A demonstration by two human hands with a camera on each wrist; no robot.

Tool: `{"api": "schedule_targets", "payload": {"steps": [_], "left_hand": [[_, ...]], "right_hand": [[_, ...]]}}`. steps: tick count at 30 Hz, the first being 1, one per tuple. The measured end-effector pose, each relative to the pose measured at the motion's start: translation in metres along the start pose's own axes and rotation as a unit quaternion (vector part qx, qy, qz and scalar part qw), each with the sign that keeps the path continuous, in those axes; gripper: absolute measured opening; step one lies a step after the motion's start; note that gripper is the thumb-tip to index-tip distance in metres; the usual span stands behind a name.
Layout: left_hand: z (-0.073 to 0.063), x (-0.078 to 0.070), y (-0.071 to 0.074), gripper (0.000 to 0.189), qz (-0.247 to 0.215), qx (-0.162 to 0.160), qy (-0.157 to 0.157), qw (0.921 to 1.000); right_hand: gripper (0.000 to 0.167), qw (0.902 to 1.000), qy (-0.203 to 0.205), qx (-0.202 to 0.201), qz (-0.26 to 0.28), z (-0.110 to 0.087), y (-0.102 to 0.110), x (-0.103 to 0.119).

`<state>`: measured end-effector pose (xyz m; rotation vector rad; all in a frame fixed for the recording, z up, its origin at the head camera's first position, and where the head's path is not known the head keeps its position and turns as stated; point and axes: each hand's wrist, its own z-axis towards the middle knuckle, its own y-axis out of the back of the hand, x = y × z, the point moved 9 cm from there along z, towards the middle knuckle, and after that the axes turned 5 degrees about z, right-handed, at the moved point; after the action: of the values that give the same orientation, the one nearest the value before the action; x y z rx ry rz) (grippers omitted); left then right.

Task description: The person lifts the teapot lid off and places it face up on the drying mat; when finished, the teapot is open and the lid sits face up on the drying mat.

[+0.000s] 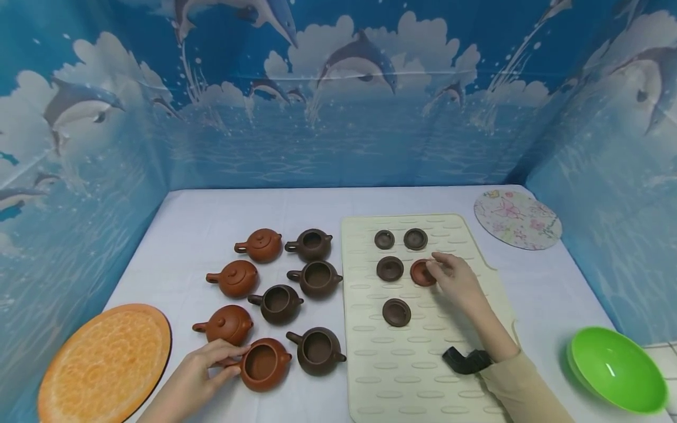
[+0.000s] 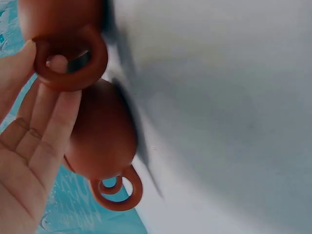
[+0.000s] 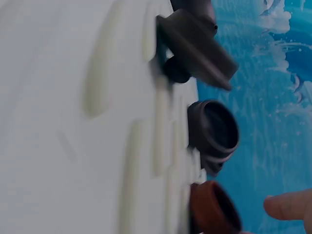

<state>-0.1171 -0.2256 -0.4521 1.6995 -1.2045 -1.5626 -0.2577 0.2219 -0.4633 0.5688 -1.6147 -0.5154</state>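
Observation:
In the head view my left hand point(image 1: 203, 376) pinches the loop handle of a lidless reddish-brown teapot point(image 1: 280, 376) at the front of the pots. The left wrist view shows thumb and fingertips on that handle point(image 2: 73, 80), with a lidded reddish teapot point(image 2: 105, 136) just behind the fingers. Over the cream mat point(image 1: 370, 358), my right hand point(image 1: 459, 285) is at the right edge of a reddish lid point(image 1: 421, 273). One right fingertip point(image 3: 285, 205) stands apart from that lid in the right wrist view; whether another finger touches it is hard to tell.
Several dark lids point(image 1: 390, 268) lie on the mat. Left of it stand lidless dark teapots point(image 1: 282, 311) and lidded reddish ones point(image 1: 240, 282). A green bowl point(image 1: 616, 367) is at front right, a floral round mat point(image 1: 520, 220) behind, an orange round mat point(image 1: 113, 358) at left.

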Motion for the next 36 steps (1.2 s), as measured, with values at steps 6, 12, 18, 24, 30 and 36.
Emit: {"api": "schedule_targets", "payload": {"steps": [6, 12, 18, 24, 30, 36], "left_hand": [[-0.004, 0.001, 0.029, 0.032, 0.032, -0.073, 0.015, 0.9967], [-0.004, 0.006, 0.073, 0.036, 0.073, -0.197, -0.033, 0.9772], [0.004, 0.030, 0.077, 0.035, 0.101, -0.159, -0.016, 0.9819], [0.013, 0.048, 0.062, 0.035, 0.101, -0.098, -0.005, 0.9900], [0.019, 0.057, 0.051, 0.034, 0.060, -0.084, 0.013, 0.9945], [0.024, 0.062, 0.043, 0.035, 0.038, -0.071, 0.031, 0.9963]], "right_hand": [[0.053, 0.9985, 0.048, -0.002, 0.026, -0.006, 0.000, 0.045], [0.045, 0.9899, 0.115, 0.039, 0.074, -0.019, -0.021, 0.109], [0.035, 0.9693, 0.195, 0.126, 0.082, -0.040, -0.069, 0.179], [0.030, 0.9348, 0.254, 0.245, 0.043, -0.064, -0.127, 0.225], [0.031, 0.9031, 0.288, 0.318, -0.009, -0.076, -0.180, 0.251], [0.031, 0.8811, 0.305, 0.353, -0.079, -0.079, -0.230, 0.270]]}}
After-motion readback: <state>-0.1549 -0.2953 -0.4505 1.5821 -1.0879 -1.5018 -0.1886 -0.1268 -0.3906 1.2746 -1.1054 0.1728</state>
